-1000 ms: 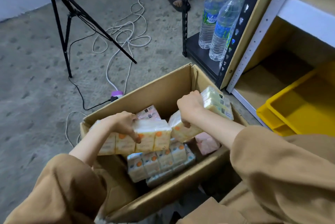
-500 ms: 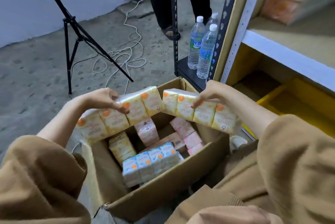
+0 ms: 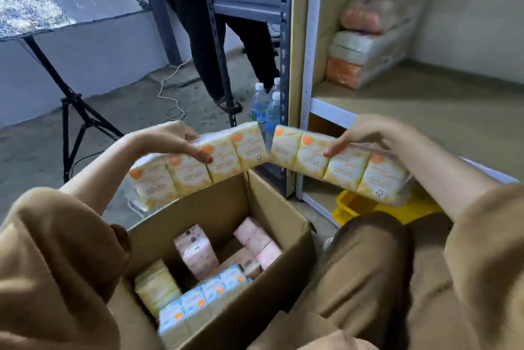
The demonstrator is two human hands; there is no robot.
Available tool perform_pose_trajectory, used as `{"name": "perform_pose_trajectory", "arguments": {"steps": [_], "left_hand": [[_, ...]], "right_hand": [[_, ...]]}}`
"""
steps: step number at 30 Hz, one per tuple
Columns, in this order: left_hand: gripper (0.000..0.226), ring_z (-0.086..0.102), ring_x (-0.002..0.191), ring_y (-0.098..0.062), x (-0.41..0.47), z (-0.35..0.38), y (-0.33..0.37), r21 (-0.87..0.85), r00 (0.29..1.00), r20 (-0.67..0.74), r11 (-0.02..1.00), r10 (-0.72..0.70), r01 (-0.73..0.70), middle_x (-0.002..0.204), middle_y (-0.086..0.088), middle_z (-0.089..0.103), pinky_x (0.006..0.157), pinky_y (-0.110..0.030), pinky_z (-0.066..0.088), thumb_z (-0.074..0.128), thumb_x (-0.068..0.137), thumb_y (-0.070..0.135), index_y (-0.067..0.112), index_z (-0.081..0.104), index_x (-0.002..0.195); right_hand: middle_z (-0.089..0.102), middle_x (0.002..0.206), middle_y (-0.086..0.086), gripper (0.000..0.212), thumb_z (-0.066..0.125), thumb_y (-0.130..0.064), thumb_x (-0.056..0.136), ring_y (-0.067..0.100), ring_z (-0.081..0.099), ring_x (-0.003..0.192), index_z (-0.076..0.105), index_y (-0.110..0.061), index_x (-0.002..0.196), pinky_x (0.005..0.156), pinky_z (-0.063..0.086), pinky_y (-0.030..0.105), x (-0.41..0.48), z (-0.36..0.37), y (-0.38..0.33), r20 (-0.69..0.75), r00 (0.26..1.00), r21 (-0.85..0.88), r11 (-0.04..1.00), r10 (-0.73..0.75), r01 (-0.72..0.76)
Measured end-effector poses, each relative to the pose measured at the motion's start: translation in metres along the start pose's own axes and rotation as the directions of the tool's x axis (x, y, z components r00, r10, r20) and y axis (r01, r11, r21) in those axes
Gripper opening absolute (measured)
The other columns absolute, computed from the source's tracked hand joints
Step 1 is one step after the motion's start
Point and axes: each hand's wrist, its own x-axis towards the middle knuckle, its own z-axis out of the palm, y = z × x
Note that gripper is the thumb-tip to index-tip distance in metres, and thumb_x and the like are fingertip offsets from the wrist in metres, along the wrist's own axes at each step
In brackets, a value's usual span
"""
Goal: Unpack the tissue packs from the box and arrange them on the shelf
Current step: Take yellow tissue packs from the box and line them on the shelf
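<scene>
My left hand [image 3: 173,140] grips a yellow tissue pack strip [image 3: 198,168] from above, held over the open cardboard box [image 3: 283,225]. My right hand [image 3: 365,134] grips a second yellow tissue pack strip [image 3: 340,164], raised in front of the shelf [image 3: 425,106]. Inside the box lie a blue tissue strip [image 3: 204,298], pink packs [image 3: 255,239] and another yellow pack [image 3: 157,287]. Several wrapped tissue bundles [image 3: 371,37] are stacked at the back left of the shelf board.
A yellow plastic bin [image 3: 351,206] sits on the bottom shelf level. Water bottles [image 3: 266,111] stand on a dark metal rack [image 3: 283,66]. A person's legs [image 3: 215,37] stand behind the rack. A black tripod [image 3: 71,111] and a white cable [image 3: 170,94] occupy the concrete floor.
Both hands have lifted their yellow strips out of the box and higher, toward the shelf. The camera has tilted up, revealing the shelf board and stacked bundles.
</scene>
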Motion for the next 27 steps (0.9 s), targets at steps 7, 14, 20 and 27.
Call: {"name": "perform_pose_trajectory", "arguments": {"steps": [7, 14, 20, 27], "left_hand": [[0.075, 0.062, 0.077, -0.019, 0.065, -0.015, 0.119, 0.229, 0.974, 0.006, 0.948, 0.228, -0.223, 0.088, -0.003, 0.067, 0.069, -0.03, 0.047, 0.064, 0.041, 0.071, 0.016, 0.065, 0.092], [0.066, 0.055, 0.095, -0.021, 0.119, 0.007, 0.262, 0.304, 0.875, -0.051, 0.842, 0.481, -0.445, 0.106, -0.001, 0.06, 0.078, -0.029, 0.042, 0.077, 0.067, 0.044, 0.016, 0.057, 0.123], [0.083, 0.054, 0.11, -0.026, 0.152, 0.043, 0.348, 0.315, 0.806, -0.078, 0.781, 0.587, -0.539, 0.132, -0.01, 0.056, 0.086, -0.03, 0.043, 0.08, 0.066, 0.041, 0.016, 0.044, 0.136], [0.095, 0.037, 0.135, -0.028, 0.185, 0.08, 0.402, 0.415, 0.74, -0.016, 0.677, 0.673, -0.608, 0.149, -0.011, 0.038, 0.107, -0.035, 0.034, 0.08, 0.068, 0.036, 0.011, 0.028, 0.144]], "right_hand": [[0.058, 0.073, 0.006, 0.054, 0.081, -0.037, 0.064, 0.019, 0.054, 0.061, 0.058, -0.003, 0.099, 0.051, 0.04, 0.026, -0.034, -0.087, 0.067, -0.184, 0.973, 0.102, 0.987, 0.139, -0.122], [0.064, 0.079, 0.009, 0.049, 0.086, -0.037, 0.055, 0.024, 0.06, 0.072, 0.064, -0.001, 0.08, 0.063, 0.043, 0.027, -0.065, -0.153, 0.162, -0.373, 0.884, 0.169, 0.957, 0.282, -0.234], [0.046, 0.058, 0.006, 0.042, 0.087, -0.031, 0.055, 0.018, 0.04, 0.053, 0.052, -0.009, 0.055, 0.049, 0.025, 0.025, -0.08, -0.177, 0.22, -0.484, 0.803, 0.197, 0.937, 0.347, -0.287], [0.033, 0.053, 0.001, 0.054, 0.084, -0.025, 0.062, 0.013, 0.028, 0.047, 0.034, -0.018, 0.046, 0.047, 0.019, 0.028, -0.077, -0.174, 0.268, -0.534, 0.787, 0.12, 0.949, 0.308, -0.29]]}}
